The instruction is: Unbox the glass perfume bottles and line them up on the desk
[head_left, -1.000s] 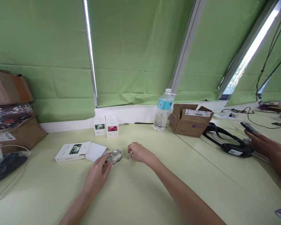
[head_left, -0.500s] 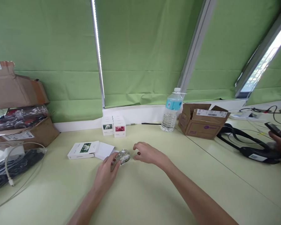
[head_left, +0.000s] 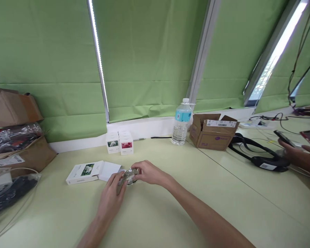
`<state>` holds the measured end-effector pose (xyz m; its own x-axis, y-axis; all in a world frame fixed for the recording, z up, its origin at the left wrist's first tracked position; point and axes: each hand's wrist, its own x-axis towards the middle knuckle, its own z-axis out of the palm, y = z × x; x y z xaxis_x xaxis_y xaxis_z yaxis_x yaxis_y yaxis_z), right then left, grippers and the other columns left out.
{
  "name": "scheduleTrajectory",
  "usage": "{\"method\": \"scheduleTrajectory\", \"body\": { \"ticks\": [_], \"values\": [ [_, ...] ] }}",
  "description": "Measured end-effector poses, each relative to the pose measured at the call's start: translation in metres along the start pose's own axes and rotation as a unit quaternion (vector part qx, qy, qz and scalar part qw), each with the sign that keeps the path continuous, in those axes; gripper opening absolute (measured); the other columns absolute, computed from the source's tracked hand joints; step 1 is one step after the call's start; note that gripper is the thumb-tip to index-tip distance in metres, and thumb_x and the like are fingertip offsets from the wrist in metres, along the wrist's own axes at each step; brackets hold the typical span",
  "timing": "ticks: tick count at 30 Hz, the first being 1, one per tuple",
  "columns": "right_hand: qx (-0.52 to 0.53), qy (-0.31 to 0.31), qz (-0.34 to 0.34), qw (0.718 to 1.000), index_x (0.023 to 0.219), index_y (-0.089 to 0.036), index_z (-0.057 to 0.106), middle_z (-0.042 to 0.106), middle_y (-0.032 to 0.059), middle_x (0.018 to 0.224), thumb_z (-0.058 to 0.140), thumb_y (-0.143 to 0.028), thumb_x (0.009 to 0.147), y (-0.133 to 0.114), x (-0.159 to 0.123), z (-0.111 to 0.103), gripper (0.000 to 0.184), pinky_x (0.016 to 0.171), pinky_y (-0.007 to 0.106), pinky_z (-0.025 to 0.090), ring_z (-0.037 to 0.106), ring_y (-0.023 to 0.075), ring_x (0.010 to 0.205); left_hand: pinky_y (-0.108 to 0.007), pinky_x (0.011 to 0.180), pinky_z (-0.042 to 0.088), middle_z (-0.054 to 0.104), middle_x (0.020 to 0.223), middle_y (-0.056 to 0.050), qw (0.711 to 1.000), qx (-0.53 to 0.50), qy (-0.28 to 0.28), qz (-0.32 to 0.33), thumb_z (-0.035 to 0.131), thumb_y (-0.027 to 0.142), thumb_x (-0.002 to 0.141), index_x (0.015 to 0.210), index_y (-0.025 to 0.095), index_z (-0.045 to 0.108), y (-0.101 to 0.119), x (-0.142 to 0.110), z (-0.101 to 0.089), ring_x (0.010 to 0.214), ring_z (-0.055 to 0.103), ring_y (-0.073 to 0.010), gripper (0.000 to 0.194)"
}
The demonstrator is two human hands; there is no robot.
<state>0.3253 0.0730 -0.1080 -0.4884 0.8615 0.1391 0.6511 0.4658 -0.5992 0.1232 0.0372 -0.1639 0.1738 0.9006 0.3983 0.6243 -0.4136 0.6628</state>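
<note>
- Glass piece (head_left: 129, 175): it lies between the two hands, low over or on the tabletop (head_left: 155, 213); which, I cannot tell.
- It is ahead and to the right of the left hand (head_left: 113, 191), whose thumb and fingers are clamped on its near left side.
- The right hand (head_left: 148, 172) meets it from the right, fingertips curled at its edge beside the small knob (head_left: 130, 169). Whether they grip anything is hidden.
- Both hands are about equally near. The long axis seems to slant from near left to far right, though fingers cover much of it.
- The opened carton (head_left: 84, 172) lies flat to the left, its flap (head_left: 110, 170) reaching just behind the left hand.
- White boxes (head_left: 119, 143) stand farther back by the wall; the water bottle (head_left: 180, 124) is well apart, back right.
- Tabletop shows between the forearms.
</note>
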Motion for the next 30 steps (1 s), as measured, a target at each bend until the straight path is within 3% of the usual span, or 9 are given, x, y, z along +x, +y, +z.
{"method": "scheduleTrajectory", "body": {
  "ticks": [3,6,13,18,30],
  "values": [
    [0.001,0.024,0.002,1.0,0.088,-0.019,0.066,0.057,-0.0037,0.069,0.063,-0.035,0.082,0.005,0.002,-0.004,0.017,0.054,0.019,0.035,0.049,0.0104,0.059,-0.033,0.081,0.053,0.056,0.12,-0.006,1.0,-0.005,0.005,-0.025,0.042,0.041,0.093,0.128,0.028,0.047,-0.002,0.0,0.001,0.102,0.06,-0.0199,0.038],
    [-0.008,0.076,0.018,0.997,0.098,-0.019,0.064,0.059,-0.002,0.074,0.057,-0.037,0.086,0.016,0.004,-0.016,0.023,0.058,0.021,0.036,0.05,0.0118,0.062,-0.032,0.078,0.053,0.056,0.119,-0.006,1.0,-0.004,0.002,-0.029,0.041,0.042,0.093,0.122,0.026,0.051,-0.003,0.0,0.001,0.097,0.06,-0.0193,0.035],
    [-0.059,0.172,0.102,0.978,0.091,-0.017,0.064,0.054,-0.0019,0.066,0.05,-0.039,0.086,0.067,-0.003,-0.052,0.026,0.06,0.024,0.033,0.044,0.0145,0.062,-0.032,0.076,0.053,0.058,0.111,-0.006,1.0,0.028,-0.011,-0.003,0.039,0.039,0.093,0.112,0.025,0.055,0.003,-0.001,-0.001,0.091,0.062,-0.0191,0.029],
    [-0.081,0.188,0.136,0.969,0.091,-0.018,0.064,0.055,-0.0011,0.066,0.049,-0.036,0.085,0.09,-0.008,-0.057,0.025,0.061,0.024,0.034,0.046,0.0154,0.062,-0.033,0.078,0.052,0.059,0.113,-0.006,0.999,0.04,-0.026,-0.003,0.038,0.04,0.094,0.112,0.026,0.055,0.0,-0.002,0.0,0.091,0.062,-0.0195,0.029],
    [-0.128,0.197,0.16,0.959,0.097,-0.017,0.064,0.063,0.0042,0.079,0.048,-0.028,0.085,0.111,-0.008,-0.057,0.023,0.067,0.025,0.036,0.053,0.0184,0.072,-0.037,0.086,0.051,0.059,0.121,-0.006,0.996,0.076,-0.035,0.034,0.037,0.034,0.095,0.113,0.026,0.056,-0.008,-0.002,0.006,0.106,0.061,-0.022,0.028]
  ]
}}
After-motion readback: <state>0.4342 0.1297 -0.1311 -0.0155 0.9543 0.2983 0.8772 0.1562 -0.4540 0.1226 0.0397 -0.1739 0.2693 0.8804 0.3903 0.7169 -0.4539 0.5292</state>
